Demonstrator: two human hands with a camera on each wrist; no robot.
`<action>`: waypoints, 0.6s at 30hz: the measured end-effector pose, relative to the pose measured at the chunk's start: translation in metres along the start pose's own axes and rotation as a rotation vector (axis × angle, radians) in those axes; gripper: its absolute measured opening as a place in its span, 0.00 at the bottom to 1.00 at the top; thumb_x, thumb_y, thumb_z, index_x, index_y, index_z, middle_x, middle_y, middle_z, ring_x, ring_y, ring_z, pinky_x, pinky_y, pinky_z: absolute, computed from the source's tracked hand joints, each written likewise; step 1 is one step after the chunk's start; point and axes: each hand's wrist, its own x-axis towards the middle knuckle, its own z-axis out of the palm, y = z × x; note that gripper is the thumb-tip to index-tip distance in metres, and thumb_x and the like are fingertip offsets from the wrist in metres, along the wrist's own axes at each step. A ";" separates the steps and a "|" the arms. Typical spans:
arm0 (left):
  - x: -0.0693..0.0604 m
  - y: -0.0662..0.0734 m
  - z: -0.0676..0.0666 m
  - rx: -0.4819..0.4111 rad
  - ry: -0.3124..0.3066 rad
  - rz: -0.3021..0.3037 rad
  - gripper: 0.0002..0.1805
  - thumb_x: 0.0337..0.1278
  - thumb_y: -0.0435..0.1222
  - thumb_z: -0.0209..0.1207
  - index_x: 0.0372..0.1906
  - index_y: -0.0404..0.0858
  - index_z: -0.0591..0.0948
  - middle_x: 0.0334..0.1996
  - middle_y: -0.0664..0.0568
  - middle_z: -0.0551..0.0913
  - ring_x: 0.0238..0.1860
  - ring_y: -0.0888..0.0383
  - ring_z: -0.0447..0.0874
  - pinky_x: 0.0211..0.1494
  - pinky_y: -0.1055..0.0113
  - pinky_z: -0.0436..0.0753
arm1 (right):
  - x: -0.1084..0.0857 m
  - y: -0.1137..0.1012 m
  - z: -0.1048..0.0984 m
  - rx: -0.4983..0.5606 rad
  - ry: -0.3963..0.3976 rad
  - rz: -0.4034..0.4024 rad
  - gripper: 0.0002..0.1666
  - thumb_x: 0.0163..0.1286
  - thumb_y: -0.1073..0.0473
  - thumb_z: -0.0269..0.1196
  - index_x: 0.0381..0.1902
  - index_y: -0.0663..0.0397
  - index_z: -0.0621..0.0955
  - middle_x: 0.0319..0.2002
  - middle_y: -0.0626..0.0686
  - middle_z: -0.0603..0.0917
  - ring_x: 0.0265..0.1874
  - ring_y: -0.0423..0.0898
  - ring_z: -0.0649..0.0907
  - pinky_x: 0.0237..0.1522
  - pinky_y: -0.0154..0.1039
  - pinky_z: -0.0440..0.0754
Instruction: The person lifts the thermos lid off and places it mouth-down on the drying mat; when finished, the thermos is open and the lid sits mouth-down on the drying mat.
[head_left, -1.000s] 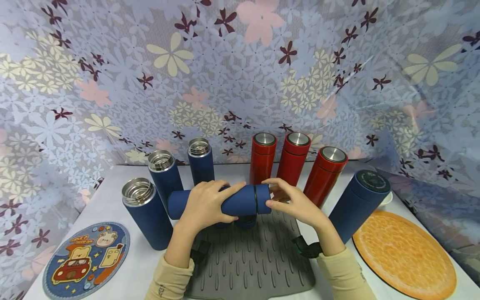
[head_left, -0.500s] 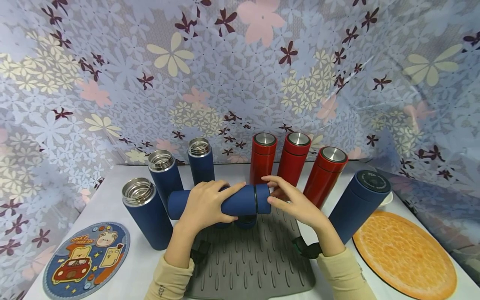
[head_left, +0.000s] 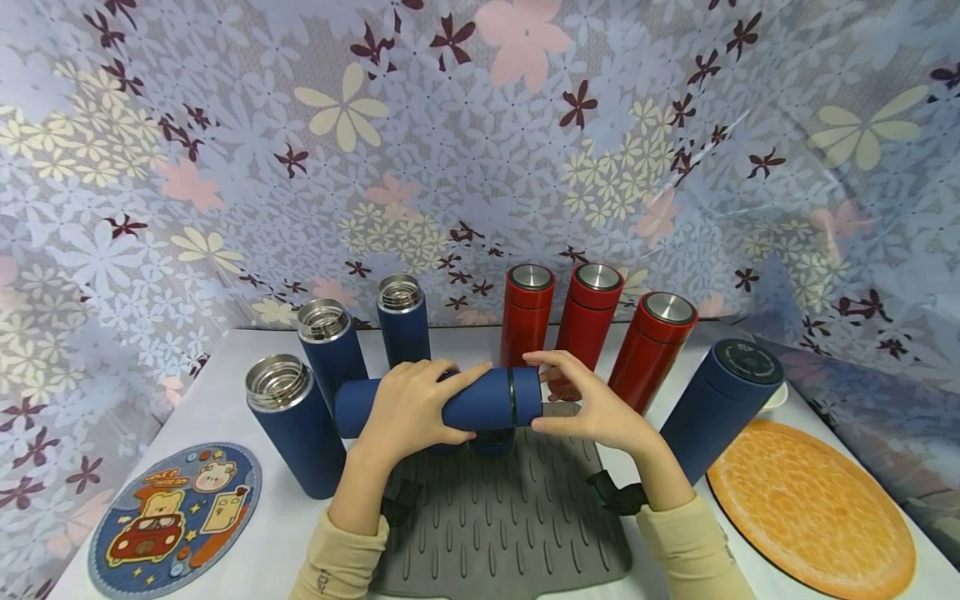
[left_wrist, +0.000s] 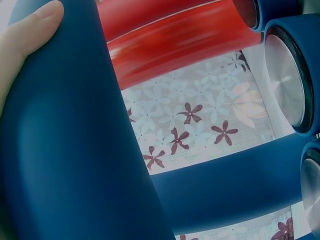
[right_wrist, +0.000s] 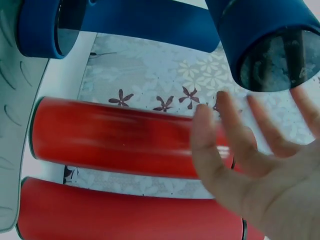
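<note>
Probably reads "GOOD DAY" in part, in small orange lettering [head_left: 167, 478] on the round blue mat [head_left: 197, 498], well to the left of the left hand [head_left: 408, 408]. Runs along the left sleeve [head_left: 347, 554], behind that hand, in dark letters [head_left: 322, 581] too small to make out. Shows only as unreadable pale marks on the dark lid top [head_left: 748, 361] of the standing blue bottle [head_left: 703, 423], right of the right hand [head_left: 594, 408].

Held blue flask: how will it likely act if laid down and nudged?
The flask would probably roll, its wall being round. It looks stiff: no dent shows around the left hand. Its matte finish suggests it may not slip easily.
</note>
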 end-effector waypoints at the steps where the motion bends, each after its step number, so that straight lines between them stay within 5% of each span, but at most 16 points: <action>1: 0.000 0.000 0.000 0.001 0.000 -0.001 0.46 0.23 0.59 0.72 0.60 0.56 0.74 0.37 0.54 0.81 0.34 0.56 0.80 0.37 0.61 0.79 | 0.000 0.000 0.001 -0.004 0.001 0.009 0.37 0.61 0.57 0.63 0.66 0.45 0.63 0.59 0.55 0.68 0.52 0.54 0.73 0.50 0.55 0.73; 8: 0.000 0.000 -0.001 -0.004 -0.006 -0.004 0.46 0.22 0.58 0.73 0.60 0.57 0.74 0.37 0.54 0.81 0.34 0.55 0.81 0.38 0.61 0.79 | 0.002 -0.003 0.005 -0.048 0.008 0.087 0.29 0.66 0.50 0.57 0.65 0.45 0.65 0.52 0.56 0.77 0.45 0.50 0.79 0.44 0.46 0.78; 18: 0.000 -0.001 -0.002 -0.002 -0.017 -0.009 0.46 0.23 0.58 0.72 0.61 0.56 0.73 0.37 0.54 0.81 0.34 0.56 0.80 0.39 0.61 0.79 | 0.001 -0.001 0.003 -0.056 0.002 0.024 0.43 0.52 0.55 0.70 0.65 0.44 0.64 0.57 0.53 0.71 0.53 0.54 0.73 0.51 0.60 0.72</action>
